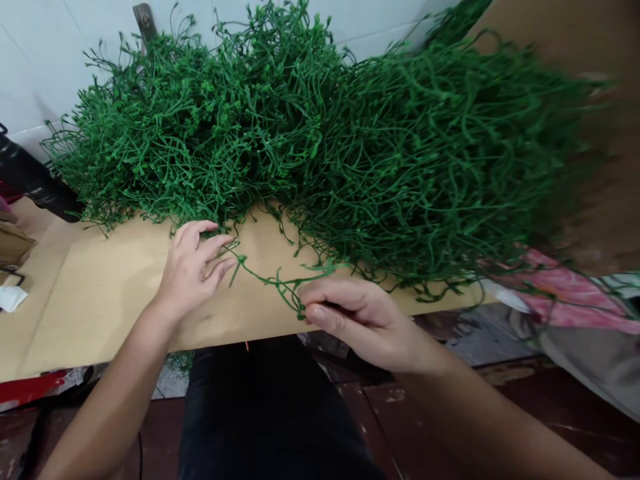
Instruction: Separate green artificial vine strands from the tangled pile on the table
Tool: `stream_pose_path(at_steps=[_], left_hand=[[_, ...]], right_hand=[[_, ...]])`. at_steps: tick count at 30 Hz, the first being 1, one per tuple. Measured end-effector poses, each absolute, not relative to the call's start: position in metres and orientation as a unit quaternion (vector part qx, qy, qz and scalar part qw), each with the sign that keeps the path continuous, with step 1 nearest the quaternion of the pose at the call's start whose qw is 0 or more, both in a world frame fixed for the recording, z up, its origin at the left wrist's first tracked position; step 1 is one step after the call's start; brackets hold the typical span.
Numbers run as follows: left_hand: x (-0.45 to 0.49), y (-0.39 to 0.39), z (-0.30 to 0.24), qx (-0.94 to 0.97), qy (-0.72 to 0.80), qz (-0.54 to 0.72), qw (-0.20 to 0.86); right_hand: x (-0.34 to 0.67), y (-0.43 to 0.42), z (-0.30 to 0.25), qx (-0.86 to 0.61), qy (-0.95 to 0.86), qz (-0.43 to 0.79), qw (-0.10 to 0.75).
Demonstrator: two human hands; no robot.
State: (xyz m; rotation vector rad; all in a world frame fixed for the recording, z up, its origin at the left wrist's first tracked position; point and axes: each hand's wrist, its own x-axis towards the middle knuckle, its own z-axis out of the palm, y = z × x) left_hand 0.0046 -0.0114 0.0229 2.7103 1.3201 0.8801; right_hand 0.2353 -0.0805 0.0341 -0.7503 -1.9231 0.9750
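Observation:
My right hand (357, 317) pinches a thin green artificial plant stem (287, 283) between thumb and forefinger, above the front edge of the cardboard-covered table. The stem branches and stretches left toward my other hand. My left hand (193, 267) has its fingers apart and curved, just left of the stem's far tip, with nothing held in them that I can make out. Behind both hands lies a big heap of green artificial stems (200, 127), its left part showing small budded tips. The right part of the heap (425, 153) shows mostly long bare stalks.
A black bottle (37, 177) leans at the left by the white tiled wall (55, 60). The tan tabletop (110, 287) runs along the front. A brown cardboard piece (590, 40) stands at the right, with pink patterned cloth (570, 290) below it.

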Motion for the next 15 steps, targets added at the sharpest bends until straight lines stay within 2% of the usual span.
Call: stream_pose_path(at_steps=[5, 13, 15], left_hand=[[0.007, 0.007, 0.023, 0.871, 0.438, 0.216, -0.052], [-0.01, 0.033, 0.012, 0.844, 0.515, 0.122, -0.089], [-0.012, 0.034, 0.011, 0.841, 0.519, 0.117, -0.099]], right_hand=[[0.253, -0.096, 0.039, -0.305, -0.76, 0.379, 0.43], [0.297, -0.117, 0.032, -0.364, -0.664, 0.352, 0.55], [0.31, -0.119, 0.034, -0.391, -0.634, 0.374, 0.553]])
